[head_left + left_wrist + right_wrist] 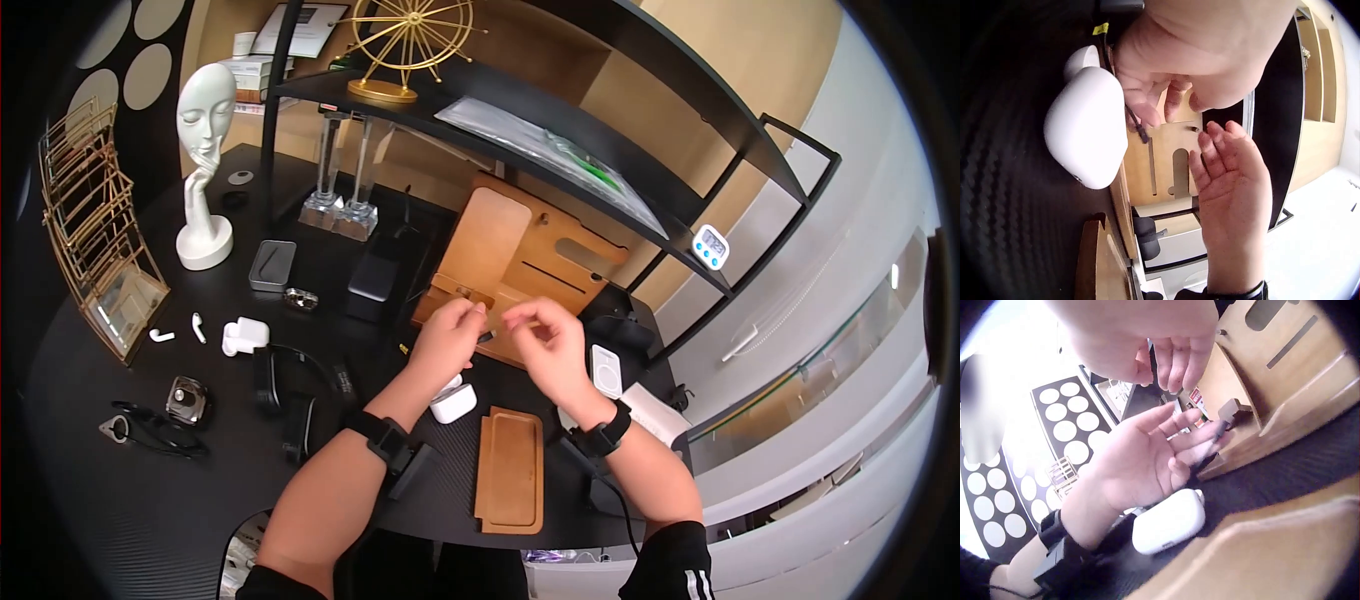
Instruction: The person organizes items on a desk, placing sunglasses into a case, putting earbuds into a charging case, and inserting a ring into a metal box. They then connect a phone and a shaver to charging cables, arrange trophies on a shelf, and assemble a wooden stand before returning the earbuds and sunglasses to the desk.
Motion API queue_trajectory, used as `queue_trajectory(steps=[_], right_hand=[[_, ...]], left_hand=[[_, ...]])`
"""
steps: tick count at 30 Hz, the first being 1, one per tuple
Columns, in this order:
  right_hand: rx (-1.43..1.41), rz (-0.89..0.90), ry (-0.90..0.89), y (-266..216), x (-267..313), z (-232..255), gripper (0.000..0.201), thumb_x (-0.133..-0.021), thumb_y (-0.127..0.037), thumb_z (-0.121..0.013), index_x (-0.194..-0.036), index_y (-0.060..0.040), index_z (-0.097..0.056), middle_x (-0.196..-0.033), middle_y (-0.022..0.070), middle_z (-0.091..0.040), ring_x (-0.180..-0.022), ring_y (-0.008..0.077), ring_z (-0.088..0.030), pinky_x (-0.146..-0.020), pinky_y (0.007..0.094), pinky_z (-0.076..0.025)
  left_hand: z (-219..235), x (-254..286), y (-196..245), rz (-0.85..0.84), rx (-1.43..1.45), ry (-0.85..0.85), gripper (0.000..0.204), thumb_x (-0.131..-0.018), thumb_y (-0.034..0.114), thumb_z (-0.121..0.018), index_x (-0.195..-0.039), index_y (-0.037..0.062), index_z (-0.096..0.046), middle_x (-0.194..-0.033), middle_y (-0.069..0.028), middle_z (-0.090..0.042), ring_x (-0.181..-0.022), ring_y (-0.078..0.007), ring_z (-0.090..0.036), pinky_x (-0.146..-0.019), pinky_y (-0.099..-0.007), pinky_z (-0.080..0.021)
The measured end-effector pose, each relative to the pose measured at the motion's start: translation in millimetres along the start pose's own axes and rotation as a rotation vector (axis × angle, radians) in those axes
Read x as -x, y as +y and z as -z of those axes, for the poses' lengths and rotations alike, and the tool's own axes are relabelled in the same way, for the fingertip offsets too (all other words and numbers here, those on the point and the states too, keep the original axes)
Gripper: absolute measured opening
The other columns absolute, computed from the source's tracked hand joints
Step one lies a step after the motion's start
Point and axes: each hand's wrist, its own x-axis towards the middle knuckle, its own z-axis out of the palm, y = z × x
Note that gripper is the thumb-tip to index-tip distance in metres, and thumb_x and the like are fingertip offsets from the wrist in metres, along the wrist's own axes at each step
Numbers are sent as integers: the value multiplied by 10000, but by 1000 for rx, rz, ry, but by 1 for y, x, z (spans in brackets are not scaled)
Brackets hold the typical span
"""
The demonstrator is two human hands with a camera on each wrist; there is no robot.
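We see the dark cable connector (1142, 134) at the fingers of the left hand (447, 338), beyond the white case (455, 404); whether they pinch it, we cannot tell. The right hand (550, 350), fingers loosely bent, is to its right.

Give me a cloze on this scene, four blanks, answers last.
The black cable by the left hand carries a ____ tag.
At the right hand, the wrist strap is ____.
On the desk lie ____ loose white earbuds.
The gold Ferris wheel stands on the black ____.

Missing: yellow; black; two; shelf.
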Motion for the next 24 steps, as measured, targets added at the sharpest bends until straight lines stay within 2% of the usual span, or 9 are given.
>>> queue_trajectory(steps=[2,6,8,11,13,16,19,22,24], right_hand=[[-51,-17,27,7,-16,-8,128,-798,7,-533,-864,2,-642,-833,68,-634,-780,109,-608,-659,222,-487],[-196,-115,-34,4,-39,-32,166,-800,29,-517,-936,14,-610,-861,62,-625,-801,109,-598,-713,230,-483],[-261,-140,-66,3,-49,-49,192,-808,43,-503,-977,24,-590,-891,58,-620,-821,107,-590,-745,231,-479],[-85,-98,-250,-7,-63,-77,318,-812,4,-538,-1128,7,-511,-925,85,-610,-828,118,-592,-736,242,-485],[224,-130,-366,-16,-72,-93,579,-816,-192,-611,-1302,-12,-354,-954,146,-614,-832,203,-613,-769,316,-487],[520,-168,-485,-41,-85,-115,718,-823,-371,-592,-1367,-25,-278,-1012,196,-611,-903,303,-615,-818,398,-470],[708,-198,-592,-54,-98,-134,755,-838,-452,-544,-1384,-17,-258,-1082,215,-598,-1004,363,-584,-885,481,-412],[797,-224,-676,-55,-105,-139,672,-850,-445,-532,-1368,-64,-337,-1200,220,-528,-1099,371,-532,-925,497,-394],[794,-191,-820,-45,-109,-138,572,-853,-436,-532,-1324,-125,-435,-1246,213,-466,-1108,365,-523,-914,466,-421]], left_hand=[[3,-2,-3,26,-75,1,245,-883,239,-522,-877,2,-584,-769,-94,-624,-633,-179,-605,-554,-308,-486],[4,-11,-21,-96,-139,23,209,-902,192,-490,-1024,43,-572,-915,-53,-634,-820,-119,-620,-484,-218,-470],[-1,-9,-16,-127,-14,118,224,-849,198,-535,-948,7,-595,-870,-156,-656,-861,-265,-636,-759,-352,-476],[-2,-10,-15,-116,43,162,366,-829,220,-566,-1136,22,-536,-1010,-170,-624,-998,-293,-597,-820,-365,-456],[3,-30,-43,-534,-433,316,435,-846,212,-567,-1226,38,-448,-1114,-158,-566,-1081,-242,-548,-861,-347,-436],[6,-25,-45,-222,84,73,421,-887,184,-532,-1258,41,-390,-1151,-136,-525,-1106,-201,-514,-897,-338,-418],[10,-41,-64,-233,103,142,332,-918,142,-484,-1223,35,-408,-1140,-116,-532,-1069,-185,-523,-895,-332,-423],[41,-33,-54,-134,760,-40,300,-1005,182,-271,-1264,57,-359,-1135,-113,-500,-1056,-191,-529,-866,-322,-474],[31,-25,-28,-207,381,117,313,-1004,197,-263,-1271,60,-353,-1134,-125,-501,-1049,-194,-538,-865,-327,-484]])
